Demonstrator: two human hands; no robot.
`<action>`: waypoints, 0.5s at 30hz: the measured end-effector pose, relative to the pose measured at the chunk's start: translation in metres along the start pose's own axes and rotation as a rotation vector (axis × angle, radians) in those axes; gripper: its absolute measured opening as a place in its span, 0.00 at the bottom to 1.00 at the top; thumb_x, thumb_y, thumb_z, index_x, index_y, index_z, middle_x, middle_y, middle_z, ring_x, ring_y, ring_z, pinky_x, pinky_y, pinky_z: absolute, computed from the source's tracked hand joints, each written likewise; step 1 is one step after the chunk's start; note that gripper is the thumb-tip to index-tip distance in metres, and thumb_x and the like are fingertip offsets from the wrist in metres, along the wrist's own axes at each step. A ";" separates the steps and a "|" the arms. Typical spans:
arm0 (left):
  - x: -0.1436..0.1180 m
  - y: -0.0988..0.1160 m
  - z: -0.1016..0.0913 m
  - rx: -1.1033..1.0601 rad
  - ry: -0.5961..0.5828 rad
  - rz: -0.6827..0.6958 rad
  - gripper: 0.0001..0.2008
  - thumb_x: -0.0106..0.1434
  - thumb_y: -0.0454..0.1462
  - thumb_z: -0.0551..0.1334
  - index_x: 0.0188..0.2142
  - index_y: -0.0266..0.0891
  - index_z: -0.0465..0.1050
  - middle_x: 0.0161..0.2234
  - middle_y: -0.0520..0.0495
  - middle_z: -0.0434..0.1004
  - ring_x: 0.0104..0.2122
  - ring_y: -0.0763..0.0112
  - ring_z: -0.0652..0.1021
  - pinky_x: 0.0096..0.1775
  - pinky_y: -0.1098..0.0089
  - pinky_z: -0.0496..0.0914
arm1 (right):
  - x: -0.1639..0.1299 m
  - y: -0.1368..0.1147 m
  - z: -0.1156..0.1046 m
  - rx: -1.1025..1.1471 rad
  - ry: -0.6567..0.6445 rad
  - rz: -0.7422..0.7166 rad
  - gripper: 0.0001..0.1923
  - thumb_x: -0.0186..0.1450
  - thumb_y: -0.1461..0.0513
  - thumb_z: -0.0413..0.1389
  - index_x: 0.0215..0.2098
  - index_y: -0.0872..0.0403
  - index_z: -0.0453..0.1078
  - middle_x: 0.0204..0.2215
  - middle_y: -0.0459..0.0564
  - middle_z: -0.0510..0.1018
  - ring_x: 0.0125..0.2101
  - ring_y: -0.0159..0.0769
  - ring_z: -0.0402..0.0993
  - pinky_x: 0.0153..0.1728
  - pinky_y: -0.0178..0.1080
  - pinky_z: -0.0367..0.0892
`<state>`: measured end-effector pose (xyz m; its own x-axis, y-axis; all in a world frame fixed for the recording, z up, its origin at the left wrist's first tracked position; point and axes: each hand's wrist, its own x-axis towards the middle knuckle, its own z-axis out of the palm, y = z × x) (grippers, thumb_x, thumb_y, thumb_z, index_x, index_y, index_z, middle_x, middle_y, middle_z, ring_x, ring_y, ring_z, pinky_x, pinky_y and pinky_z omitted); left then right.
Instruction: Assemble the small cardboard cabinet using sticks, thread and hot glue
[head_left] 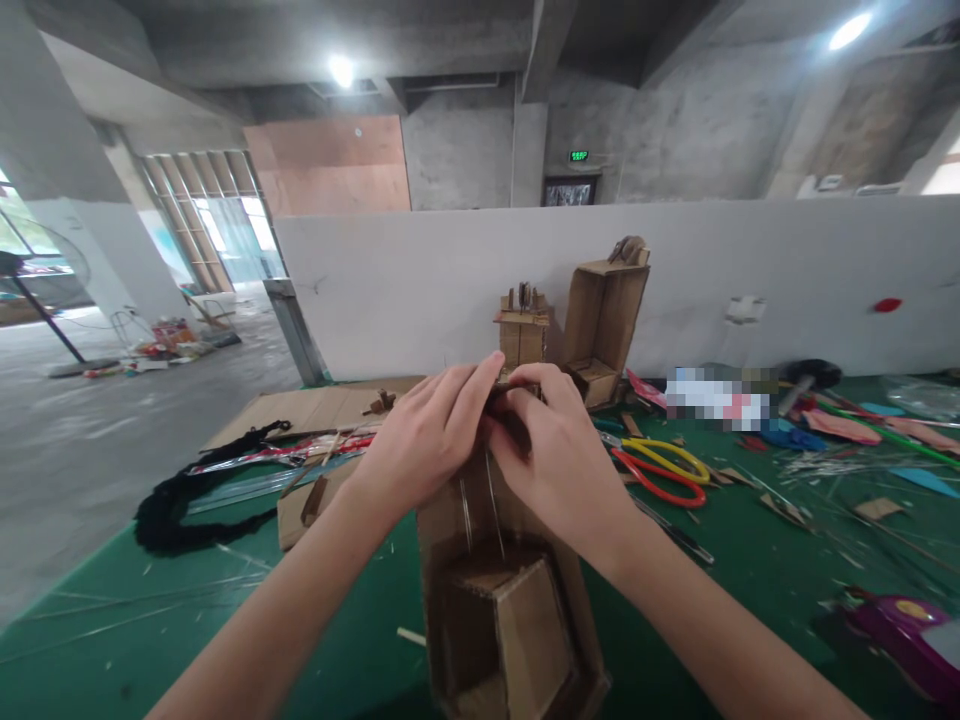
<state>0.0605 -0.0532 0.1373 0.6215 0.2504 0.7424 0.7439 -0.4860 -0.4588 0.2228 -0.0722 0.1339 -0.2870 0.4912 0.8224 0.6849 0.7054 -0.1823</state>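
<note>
Nearest the camera stands a tall cardboard model (502, 610), upright on the green surface (112, 640), with a small open box built into its lower front and thin wires running up its face. Both hands meet at its top edge: the left hand (424, 440) has its grip closed, fingers curled over the top and pinching there, and the right hand (559, 455) is likewise closed, fingertips pressed onto the same edge, touching the left. Just right of the hands lie scissors with red and yellow handles (664, 470); to the left, a black braided cord (187, 500) and flat cardboard sheets (300, 410). Farther back, two more cardboard models (600, 320) stand against a white partition wall (750, 260). Beyond it are bare concrete walls, ceiling lights and a green exit sign (578, 156).
</note>
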 end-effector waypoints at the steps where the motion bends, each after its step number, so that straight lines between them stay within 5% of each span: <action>1: 0.000 0.000 0.000 0.004 -0.004 0.002 0.27 0.65 0.29 0.50 0.62 0.29 0.45 0.49 0.34 0.70 0.49 0.60 0.73 0.48 0.61 0.72 | 0.000 -0.001 0.001 -0.011 -0.008 0.010 0.06 0.64 0.65 0.50 0.37 0.57 0.69 0.44 0.57 0.68 0.46 0.42 0.64 0.48 0.44 0.65; 15: 0.006 0.002 -0.009 0.162 -0.079 0.083 0.25 0.65 0.26 0.46 0.61 0.24 0.45 0.43 0.33 0.72 0.42 0.59 0.76 0.39 0.63 0.74 | 0.002 -0.004 0.006 0.044 0.064 0.043 0.06 0.62 0.65 0.53 0.36 0.55 0.71 0.42 0.54 0.71 0.44 0.42 0.66 0.47 0.46 0.66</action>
<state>0.0635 -0.0597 0.1453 0.6948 0.2830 0.6612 0.7152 -0.3685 -0.5938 0.2154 -0.0716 0.1330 -0.2133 0.4889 0.8458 0.6655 0.7066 -0.2406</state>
